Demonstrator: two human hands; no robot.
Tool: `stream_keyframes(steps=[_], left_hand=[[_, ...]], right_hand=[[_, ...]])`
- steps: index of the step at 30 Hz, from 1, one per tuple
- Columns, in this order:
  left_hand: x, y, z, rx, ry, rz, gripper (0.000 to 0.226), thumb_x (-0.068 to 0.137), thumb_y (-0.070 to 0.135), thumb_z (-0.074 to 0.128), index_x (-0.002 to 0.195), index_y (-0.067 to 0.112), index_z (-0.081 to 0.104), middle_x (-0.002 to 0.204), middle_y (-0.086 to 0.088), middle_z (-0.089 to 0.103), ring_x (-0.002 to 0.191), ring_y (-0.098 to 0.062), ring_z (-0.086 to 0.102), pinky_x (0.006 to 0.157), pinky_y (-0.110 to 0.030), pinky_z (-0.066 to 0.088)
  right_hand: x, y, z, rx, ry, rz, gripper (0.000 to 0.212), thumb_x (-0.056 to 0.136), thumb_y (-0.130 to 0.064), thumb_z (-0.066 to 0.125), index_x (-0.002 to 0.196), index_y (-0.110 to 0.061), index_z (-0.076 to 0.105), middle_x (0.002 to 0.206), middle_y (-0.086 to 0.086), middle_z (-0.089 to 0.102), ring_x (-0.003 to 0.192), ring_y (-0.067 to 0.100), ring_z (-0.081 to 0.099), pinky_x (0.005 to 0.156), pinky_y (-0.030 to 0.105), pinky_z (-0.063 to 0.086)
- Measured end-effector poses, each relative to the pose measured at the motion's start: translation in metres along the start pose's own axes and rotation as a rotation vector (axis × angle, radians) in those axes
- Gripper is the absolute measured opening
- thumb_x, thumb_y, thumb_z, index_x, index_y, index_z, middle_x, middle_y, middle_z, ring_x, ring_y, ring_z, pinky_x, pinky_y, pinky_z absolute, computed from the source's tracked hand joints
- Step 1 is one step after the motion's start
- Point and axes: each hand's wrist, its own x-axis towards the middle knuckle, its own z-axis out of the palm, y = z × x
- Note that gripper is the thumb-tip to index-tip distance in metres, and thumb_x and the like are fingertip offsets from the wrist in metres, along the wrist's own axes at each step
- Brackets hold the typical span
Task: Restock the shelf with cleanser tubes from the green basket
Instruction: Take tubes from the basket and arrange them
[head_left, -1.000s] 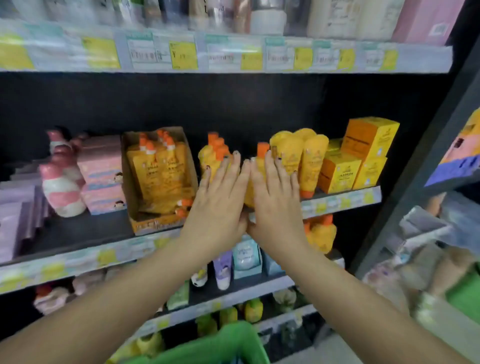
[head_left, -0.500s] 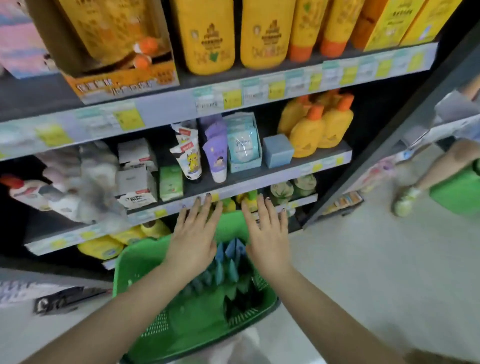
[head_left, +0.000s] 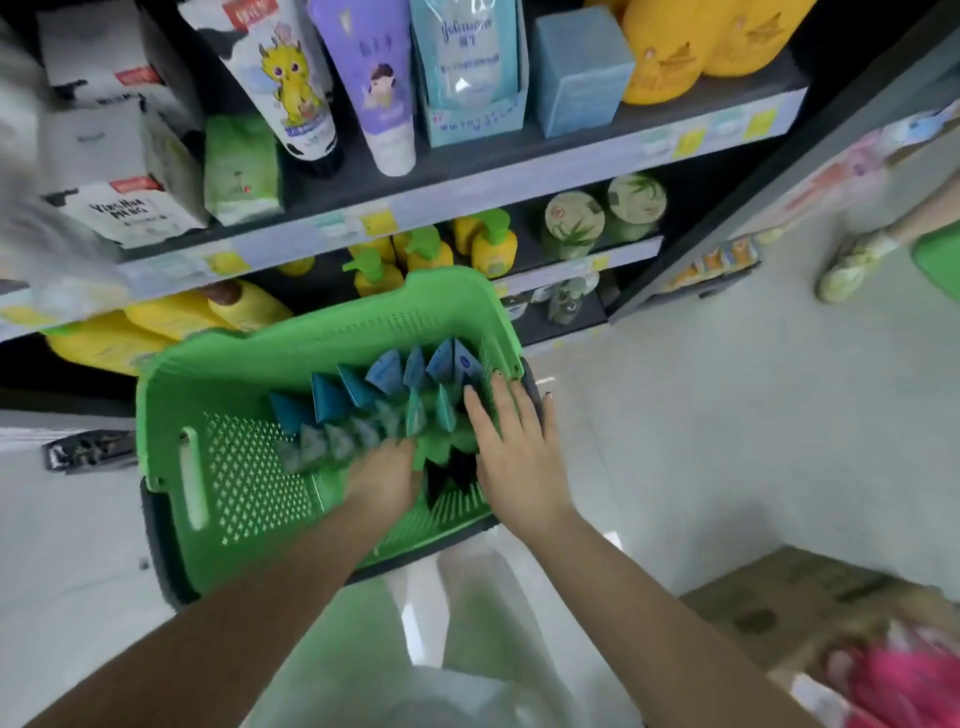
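Both hands have dropped from the upper shelf, where they were pressed flat vs the yellow tubes a sec ago, into the green perforated plastic basket (head_left: 249, 483) on the floor. Half a sec back they hovered spread above it; now they're in among the stock.

The blue-teal cleanser tubes (head_left: 384, 387) stand in rows, crimped ends up, filling the basket's far half from approx 10 to 1 o'clock of its centre.

Left hand (head_left: 387, 480) is plunged in at the near edge of the rows; fingers are buried among the tubes, so can't tell whether they've closed on any. Right hand (head_left: 511, 441) sits at 3 o'clock by the basket's right wall, fingers straight and a bit spread, tips touching the nearest tubes, nothing gripped.

Meaning: prob. the last batch is squared up on the shelf and the next pick-up has begun, no tube lifted yet. Plenty left in the basket, so task is well short of done.

Lower black shelf w/ price strip (head_left: 467, 176) at 12 o'clock carries white, purple and blue items; yellow pump bottles (head_left: 488, 247) sit just beyond the basket's far rim.
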Motion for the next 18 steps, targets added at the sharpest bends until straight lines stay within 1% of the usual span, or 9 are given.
stream_keyframes(steps=[2, 4, 8, 9, 11, 13, 14, 16, 18], left_hand=[[0.012, 0.005, 0.012, -0.054, -0.088, -0.085, 0.037, 0.091, 0.029, 0.052, 0.122, 0.009, 0.050, 0.119, -0.012, 0.060, 0.106, -0.028, 0.058, 0.083, -0.035, 0.049], [0.024, 0.008, 0.020, -0.128, -0.168, -0.154, 0.034, 0.091, 0.030, 0.054, 0.115, 0.006, 0.054, 0.117, -0.015, 0.060, 0.106, -0.030, 0.057, 0.082, -0.034, 0.047], [0.043, 0.010, 0.034, -0.231, -0.282, -0.229, 0.032, 0.091, 0.030, 0.055, 0.099, 0.000, 0.060, 0.111, -0.020, 0.062, 0.101, -0.031, 0.059, 0.070, -0.028, 0.040], [0.047, 0.011, 0.037, -0.258, -0.293, -0.245, 0.031, 0.091, 0.030, 0.055, 0.098, 0.000, 0.060, 0.110, -0.021, 0.062, 0.101, -0.031, 0.059, 0.069, -0.028, 0.039], [0.051, 0.013, 0.042, -0.294, -0.307, -0.273, 0.035, 0.092, 0.028, 0.054, 0.104, -0.004, 0.058, 0.107, -0.021, 0.061, 0.099, -0.031, 0.058, 0.070, -0.028, 0.037], [0.054, 0.015, 0.045, -0.308, -0.322, -0.298, 0.037, 0.093, 0.028, 0.052, 0.107, -0.005, 0.058, 0.102, -0.021, 0.060, 0.090, -0.029, 0.055, 0.068, -0.028, 0.037], [0.056, 0.016, 0.046, -0.309, -0.323, -0.302, 0.036, 0.093, 0.028, 0.051, 0.106, -0.004, 0.059, 0.103, -0.021, 0.061, 0.090, -0.029, 0.055, 0.068, -0.029, 0.038], [0.059, 0.017, 0.049, -0.322, -0.321, -0.317, 0.033, 0.094, 0.026, 0.050, 0.105, -0.004, 0.059, 0.109, -0.020, 0.061, 0.099, -0.030, 0.057, 0.074, -0.032, 0.042], [0.059, 0.017, 0.052, -0.332, -0.322, -0.321, 0.031, 0.094, 0.023, 0.047, 0.104, -0.005, 0.059, 0.109, -0.021, 0.061, 0.097, -0.030, 0.057, 0.075, -0.032, 0.042]], right_hand=[[-0.001, 0.004, 0.006, 0.007, -0.001, 0.008, 0.090, 0.051, -0.017, 0.081, 0.133, -0.015, 0.044, 0.133, 0.018, 0.053, 0.118, 0.034, 0.054, 0.097, 0.057, 0.039], [0.000, 0.007, 0.010, 0.012, -0.007, 0.024, 0.087, 0.050, -0.018, 0.082, 0.131, -0.013, 0.052, 0.132, 0.019, 0.053, 0.118, 0.035, 0.054, 0.097, 0.058, 0.038], [0.005, 0.009, 0.018, 0.021, -0.013, 0.030, 0.081, 0.054, -0.019, 0.079, 0.131, -0.013, 0.053, 0.134, 0.019, 0.051, 0.120, 0.034, 0.052, 0.099, 0.057, 0.036], [0.007, 0.009, 0.020, 0.023, -0.008, 0.025, 0.080, 0.055, -0.019, 0.078, 0.131, -0.013, 0.053, 0.134, 0.019, 0.051, 0.120, 0.034, 0.051, 0.100, 0.057, 0.035], [0.009, 0.009, 0.021, 0.028, 0.004, 0.015, 0.077, 0.058, -0.019, 0.075, 0.131, -0.013, 0.052, 0.135, 0.019, 0.050, 0.121, 0.034, 0.050, 0.101, 0.057, 0.035], [0.011, 0.009, 0.021, 0.035, 0.018, 0.010, 0.075, 0.059, -0.018, 0.073, 0.131, -0.012, 0.052, 0.136, 0.019, 0.049, 0.122, 0.035, 0.050, 0.101, 0.056, 0.034], [0.011, 0.009, 0.021, 0.043, 0.026, 0.009, 0.074, 0.059, -0.017, 0.072, 0.130, -0.011, 0.053, 0.136, 0.019, 0.049, 0.121, 0.035, 0.050, 0.101, 0.057, 0.034], [0.013, 0.009, 0.020, 0.064, 0.036, 0.011, 0.074, 0.058, -0.016, 0.073, 0.128, -0.010, 0.054, 0.135, 0.020, 0.050, 0.120, 0.036, 0.051, 0.100, 0.058, 0.034], [0.015, 0.009, 0.021, 0.080, 0.035, 0.017, 0.074, 0.057, -0.016, 0.075, 0.128, -0.009, 0.054, 0.134, 0.021, 0.050, 0.119, 0.036, 0.052, 0.100, 0.059, 0.033]])
